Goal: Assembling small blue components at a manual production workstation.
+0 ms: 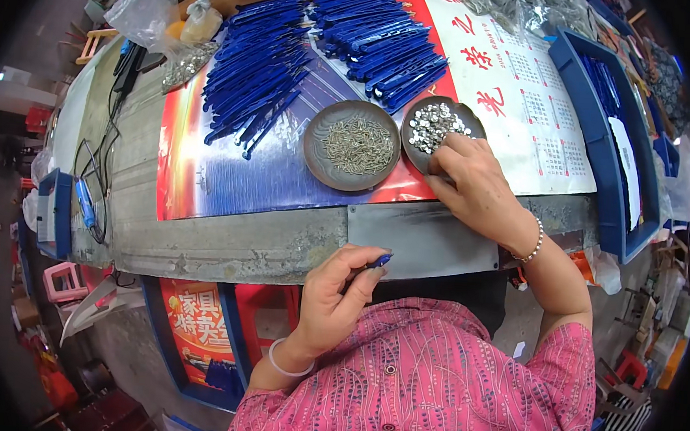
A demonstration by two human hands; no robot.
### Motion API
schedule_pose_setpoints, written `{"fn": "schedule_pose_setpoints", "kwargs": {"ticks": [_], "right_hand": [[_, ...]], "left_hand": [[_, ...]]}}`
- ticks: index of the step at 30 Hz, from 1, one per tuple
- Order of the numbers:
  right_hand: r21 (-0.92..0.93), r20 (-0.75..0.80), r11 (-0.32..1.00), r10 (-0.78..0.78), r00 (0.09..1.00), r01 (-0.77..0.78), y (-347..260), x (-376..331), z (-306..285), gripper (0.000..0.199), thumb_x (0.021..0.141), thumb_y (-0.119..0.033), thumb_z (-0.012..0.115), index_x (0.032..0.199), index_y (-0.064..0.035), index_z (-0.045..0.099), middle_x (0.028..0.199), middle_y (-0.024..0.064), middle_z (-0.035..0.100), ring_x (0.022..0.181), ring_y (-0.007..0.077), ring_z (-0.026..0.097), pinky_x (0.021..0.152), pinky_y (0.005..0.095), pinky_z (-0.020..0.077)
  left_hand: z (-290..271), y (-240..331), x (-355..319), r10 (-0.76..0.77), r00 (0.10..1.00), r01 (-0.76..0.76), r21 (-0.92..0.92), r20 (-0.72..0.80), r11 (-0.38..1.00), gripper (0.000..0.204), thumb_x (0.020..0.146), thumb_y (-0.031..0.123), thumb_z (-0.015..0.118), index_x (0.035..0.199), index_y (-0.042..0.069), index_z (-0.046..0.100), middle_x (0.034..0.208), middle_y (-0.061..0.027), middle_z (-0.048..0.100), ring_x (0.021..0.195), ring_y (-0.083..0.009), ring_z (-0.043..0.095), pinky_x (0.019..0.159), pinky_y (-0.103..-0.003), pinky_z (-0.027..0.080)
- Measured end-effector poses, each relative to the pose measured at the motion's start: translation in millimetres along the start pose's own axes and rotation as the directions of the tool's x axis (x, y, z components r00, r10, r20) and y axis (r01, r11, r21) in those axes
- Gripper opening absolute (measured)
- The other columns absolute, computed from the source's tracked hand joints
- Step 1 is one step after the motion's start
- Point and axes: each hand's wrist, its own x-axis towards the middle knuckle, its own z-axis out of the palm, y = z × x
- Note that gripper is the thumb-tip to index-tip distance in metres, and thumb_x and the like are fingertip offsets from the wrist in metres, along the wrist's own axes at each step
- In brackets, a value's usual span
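My left hand is closed just off the table's front edge, thumb and fingers pinched on a blue piece. Only its dark blue end pokes out; the fingers hide the rest. Over a round brown dish hangs my right hand, its fingers bent together at small shiny silver discs. Whatever is between those fingertips is hidden. Beside it, a second brown dish holds many thin metal pins. Behind the dishes lie two heaps of long, narrow blue strips.
A printed poster sheet covers much of the grey worktable. At the right edge stands a blue bin with more blue strips. A clear bag sits back left, near a cable. Another blue bin is below the table.
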Motion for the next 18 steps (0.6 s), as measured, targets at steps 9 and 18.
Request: {"fn": "schedule_pose_setpoints", "kwargs": {"ticks": [9,18], "right_hand": [[0.637,0.042,0.755,0.168,0.985,-0.156,-56.3,-37.8,-12.3,0.012,0.073,0.006,0.065,0.082,-0.0002,0.059,0.073,0.0065,0.060,0.071,0.0164,0.061,0.068,0.0281,0.0477],[0.800,0.089,0.556,0.263,0.961,-0.227,-73.0,-51.1,11.0,0.014,0.077,0.005,0.067,0.085,-0.0007,0.057,0.080,0.0061,0.060,0.073,0.0146,0.058,0.069,0.0281,0.0460]], "left_hand": [[12.6,-2.1,5.4,-0.158,0.982,0.109,-0.367,-0.107,0.924,0.026,0.093,0.002,0.054,0.118,0.000,0.056,0.094,-0.0077,0.061,0.062,-0.0073,0.051,0.055,-0.019,0.040],[23.9,-11.6,1.5,-0.158,0.987,0.127,-0.430,-0.035,0.894,0.030,0.095,0.005,0.053,0.125,0.001,0.054,0.096,0.0008,0.052,0.072,-0.0042,0.050,0.064,-0.017,0.041]]}}
